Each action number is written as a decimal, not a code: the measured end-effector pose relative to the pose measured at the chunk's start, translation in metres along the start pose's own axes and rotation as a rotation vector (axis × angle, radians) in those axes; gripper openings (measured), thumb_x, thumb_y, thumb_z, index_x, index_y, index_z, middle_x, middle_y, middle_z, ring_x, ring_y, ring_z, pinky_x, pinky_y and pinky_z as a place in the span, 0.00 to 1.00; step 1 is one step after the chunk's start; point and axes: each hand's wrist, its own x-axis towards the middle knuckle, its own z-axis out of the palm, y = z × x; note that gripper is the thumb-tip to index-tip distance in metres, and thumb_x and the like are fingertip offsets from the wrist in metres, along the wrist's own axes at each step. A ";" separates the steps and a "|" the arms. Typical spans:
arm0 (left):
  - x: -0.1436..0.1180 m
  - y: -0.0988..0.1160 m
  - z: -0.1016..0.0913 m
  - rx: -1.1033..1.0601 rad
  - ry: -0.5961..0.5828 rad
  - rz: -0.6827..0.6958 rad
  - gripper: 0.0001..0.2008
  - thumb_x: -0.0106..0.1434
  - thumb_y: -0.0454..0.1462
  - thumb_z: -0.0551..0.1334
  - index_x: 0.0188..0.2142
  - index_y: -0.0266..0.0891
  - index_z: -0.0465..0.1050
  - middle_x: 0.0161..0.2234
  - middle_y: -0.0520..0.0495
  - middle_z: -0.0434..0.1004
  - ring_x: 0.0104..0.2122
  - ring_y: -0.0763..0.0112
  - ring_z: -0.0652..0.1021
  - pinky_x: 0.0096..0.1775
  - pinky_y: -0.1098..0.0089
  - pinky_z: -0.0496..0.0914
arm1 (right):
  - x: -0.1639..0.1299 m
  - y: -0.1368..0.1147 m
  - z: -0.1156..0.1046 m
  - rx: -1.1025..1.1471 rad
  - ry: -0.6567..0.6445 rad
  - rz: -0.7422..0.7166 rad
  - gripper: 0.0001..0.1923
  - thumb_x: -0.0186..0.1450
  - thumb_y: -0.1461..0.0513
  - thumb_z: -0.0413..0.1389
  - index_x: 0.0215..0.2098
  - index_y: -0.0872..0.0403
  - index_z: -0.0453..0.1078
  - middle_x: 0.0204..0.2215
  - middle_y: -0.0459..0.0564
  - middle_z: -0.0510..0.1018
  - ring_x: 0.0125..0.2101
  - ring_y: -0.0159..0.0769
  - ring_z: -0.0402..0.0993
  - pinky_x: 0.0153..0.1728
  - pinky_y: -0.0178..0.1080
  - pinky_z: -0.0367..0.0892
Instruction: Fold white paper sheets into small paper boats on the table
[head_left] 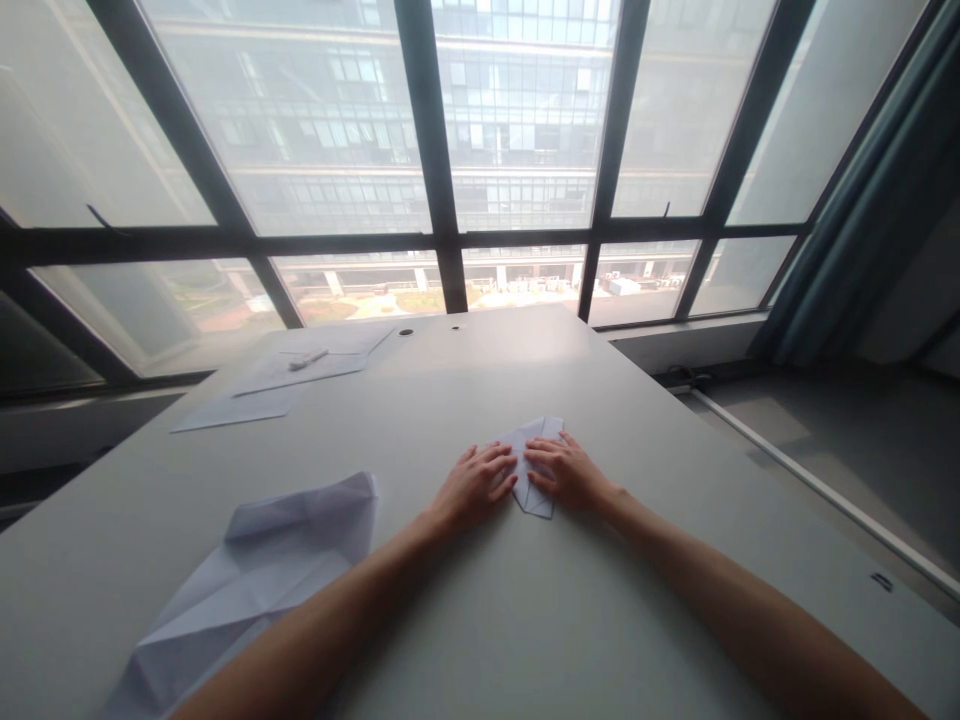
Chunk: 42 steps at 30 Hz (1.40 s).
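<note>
both hands flat, folded paper beneath

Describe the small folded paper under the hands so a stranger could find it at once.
Start at the grey table below the big window and look to its middle. There the left hand and right hand press flat on the folded paper. It is the smallest white sheet, compact and pointed, unlike the large creased sheet near the left forearm or the flat sheets at the far left.
</note>
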 end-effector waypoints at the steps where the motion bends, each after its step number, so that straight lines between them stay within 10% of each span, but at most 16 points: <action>1: 0.000 0.000 0.000 -0.003 0.003 -0.002 0.16 0.70 0.44 0.56 0.56 0.49 0.72 0.61 0.49 0.69 0.62 0.60 0.68 0.64 0.54 0.54 | 0.000 0.000 0.000 -0.007 0.008 -0.003 0.16 0.67 0.59 0.57 0.53 0.48 0.73 0.58 0.54 0.73 0.58 0.45 0.68 0.63 0.56 0.49; 11: -0.001 0.000 -0.001 -0.018 0.002 0.001 0.21 0.66 0.40 0.60 0.59 0.48 0.67 0.58 0.46 0.70 0.58 0.59 0.70 0.63 0.55 0.56 | 0.000 0.000 0.000 0.020 0.126 -0.115 0.11 0.67 0.60 0.58 0.47 0.49 0.77 0.44 0.50 0.82 0.46 0.41 0.76 0.53 0.45 0.63; 20: -0.003 -0.003 -0.001 -0.009 -0.118 0.063 0.27 0.67 0.33 0.56 0.64 0.57 0.61 0.62 0.48 0.64 0.65 0.57 0.60 0.64 0.47 0.50 | 0.001 0.009 0.008 0.042 0.078 -0.107 0.17 0.67 0.62 0.56 0.53 0.47 0.74 0.54 0.50 0.77 0.57 0.42 0.69 0.59 0.48 0.61; 32: 0.002 -0.004 -0.001 -0.120 0.118 0.008 0.11 0.68 0.39 0.60 0.46 0.46 0.78 0.47 0.45 0.76 0.47 0.61 0.76 0.53 0.60 0.68 | -0.001 -0.001 -0.002 -0.049 0.080 0.020 0.12 0.67 0.60 0.56 0.49 0.48 0.76 0.54 0.51 0.76 0.54 0.43 0.70 0.55 0.46 0.63; 42: 0.001 -0.002 0.000 -0.056 -0.003 -0.047 0.20 0.70 0.49 0.56 0.57 0.45 0.70 0.61 0.44 0.69 0.63 0.55 0.65 0.63 0.50 0.56 | 0.000 0.001 -0.001 -0.092 0.117 0.047 0.09 0.68 0.59 0.57 0.45 0.48 0.77 0.48 0.52 0.79 0.48 0.44 0.70 0.50 0.47 0.64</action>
